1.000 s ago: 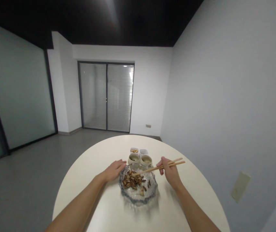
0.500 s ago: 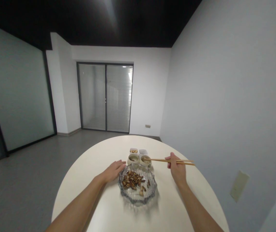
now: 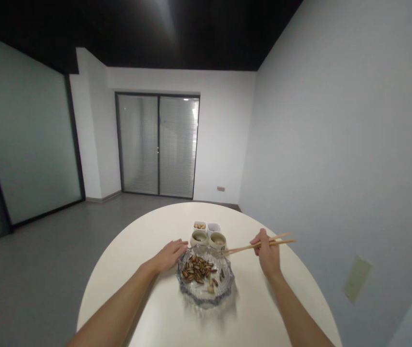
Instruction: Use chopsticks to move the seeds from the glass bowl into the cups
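Note:
My right hand (image 3: 268, 253) is closed round a pair of wooden chopsticks (image 3: 244, 248), whose tips are over the far right rim of a clear glass bowl (image 3: 206, 301). Striped brown seeds (image 3: 197, 270) lie heaped on the bowl's left side, with a few pale pieces (image 3: 211, 286) to their right. At the bowl's far left rim rests my left hand (image 3: 170, 254), fingers stretched out and nothing held. Just behind the bowl stand two small beige cups, a left cup (image 3: 199, 244) and a right cup (image 3: 218, 245); the left one has something dark in it.
Behind the cups sit two small white dishes, a left dish (image 3: 199, 231) with pale nut-like pieces and a right dish (image 3: 213, 227). All stand on a round cream table (image 3: 129, 250). A white wall (image 3: 336, 144) runs close along the right.
The chopstick tips have come out of the right beige cup and moved nearer, down to the glass bowl's rim. My right hand has shifted slightly right; my left hand stays put.

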Motion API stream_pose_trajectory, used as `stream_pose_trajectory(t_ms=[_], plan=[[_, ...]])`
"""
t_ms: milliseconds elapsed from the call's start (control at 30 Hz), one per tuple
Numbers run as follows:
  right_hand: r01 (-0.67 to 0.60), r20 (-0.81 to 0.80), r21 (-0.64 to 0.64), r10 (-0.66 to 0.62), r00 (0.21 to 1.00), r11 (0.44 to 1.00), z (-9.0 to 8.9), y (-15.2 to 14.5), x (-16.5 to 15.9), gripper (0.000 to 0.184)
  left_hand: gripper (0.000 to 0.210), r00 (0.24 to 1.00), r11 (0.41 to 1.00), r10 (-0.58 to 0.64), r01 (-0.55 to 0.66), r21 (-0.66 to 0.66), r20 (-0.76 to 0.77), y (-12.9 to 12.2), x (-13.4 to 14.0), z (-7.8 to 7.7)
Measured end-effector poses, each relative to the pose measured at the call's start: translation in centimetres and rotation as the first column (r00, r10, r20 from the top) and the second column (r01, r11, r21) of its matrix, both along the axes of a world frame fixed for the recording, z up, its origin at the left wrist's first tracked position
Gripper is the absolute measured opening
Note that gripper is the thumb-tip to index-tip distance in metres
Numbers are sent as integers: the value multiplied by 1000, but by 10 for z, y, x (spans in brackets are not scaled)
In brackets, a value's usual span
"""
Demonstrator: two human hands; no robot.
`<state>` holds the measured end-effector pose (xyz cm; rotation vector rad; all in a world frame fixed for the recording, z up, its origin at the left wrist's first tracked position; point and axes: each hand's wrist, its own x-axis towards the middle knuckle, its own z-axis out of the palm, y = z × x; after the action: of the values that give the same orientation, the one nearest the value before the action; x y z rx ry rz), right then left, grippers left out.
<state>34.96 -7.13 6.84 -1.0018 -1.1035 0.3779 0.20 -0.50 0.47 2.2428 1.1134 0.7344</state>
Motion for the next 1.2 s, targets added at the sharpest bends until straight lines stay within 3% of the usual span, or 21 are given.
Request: stream_pose_trajectory(t_ms=[167, 300, 933, 1200], plan=[[-264, 73, -109, 272, 959, 958, 1, -6, -8, 77, 75, 999, 999, 27, -27, -23, -21, 2, 0, -1], [-329, 140, -211, 362, 922, 920, 2, -14, -16, 81, 77, 999, 999, 33, -34, -30, -35, 5, 0, -4], [-349, 210, -314, 423, 882, 883, 5, -19, -25, 82, 75, 999, 999, 38, -39, -36, -35, 3, 0, -2], [-319, 205, -293, 385, 900, 901, 4, -18, -24, 83, 77, 998, 999, 39, -41, -34, -50, 5, 0, -4]])
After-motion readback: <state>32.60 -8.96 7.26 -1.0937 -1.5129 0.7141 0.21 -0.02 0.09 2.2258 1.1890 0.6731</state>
